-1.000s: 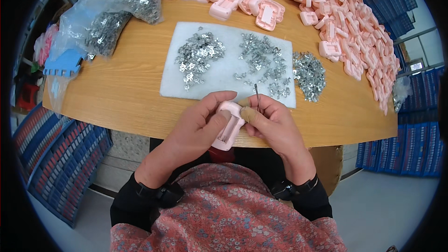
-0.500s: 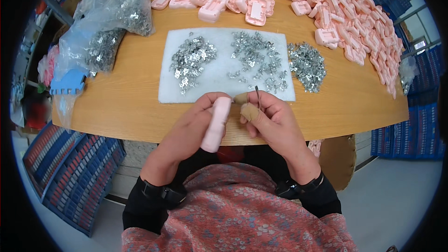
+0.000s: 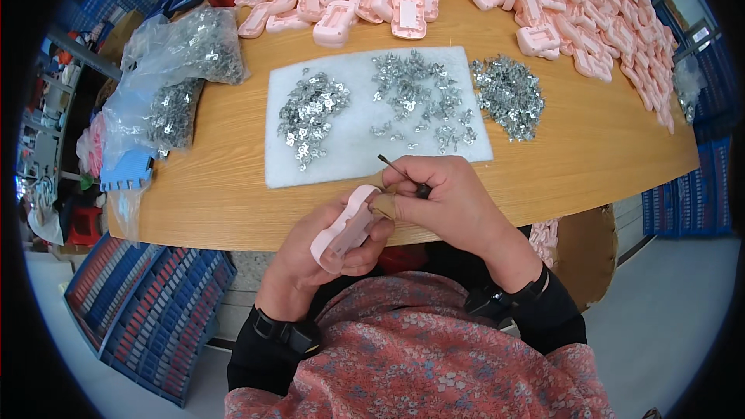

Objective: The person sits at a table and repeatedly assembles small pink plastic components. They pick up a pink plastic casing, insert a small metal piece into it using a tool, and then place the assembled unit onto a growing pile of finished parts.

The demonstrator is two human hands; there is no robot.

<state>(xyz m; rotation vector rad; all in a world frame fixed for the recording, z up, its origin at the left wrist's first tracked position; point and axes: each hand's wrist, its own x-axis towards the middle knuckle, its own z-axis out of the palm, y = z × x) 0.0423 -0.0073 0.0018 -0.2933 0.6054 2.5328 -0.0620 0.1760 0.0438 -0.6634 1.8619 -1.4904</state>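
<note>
Here's the pink shell [image 3: 339,234], up in the left hand [image 3: 299,252] over the near edge of the bench [image 3: 209,209], tilted on its side, its far end pointing up toward the mat [image 3: 361,143]. The left hand is clamped on it, palm beneath and fingers curled around the lower rim. And the right hand [image 3: 442,202] comes in at that far end, thumb and fingertip pinched together, a tan wrap [image 3: 383,206] on the thumb; whether a small part sits in that pinch, I can't tell. The same hand grips a driver [image 3: 422,189], tip slanting up and to the left, clear of the shell. Now, how does this shell handle? Looks like light moulded plastic, stiff, hardly any weight for one palm. The rounded, smooth outside could well slip, so the long sides are the place to hold: a broad grip, fingers wrapped under, the hollow face left free. The walls look thin, so I'd call for a firm hold, never a crushing one. Pressure at the end might twist it, and that cupped palm looks a sound backstop.
</note>
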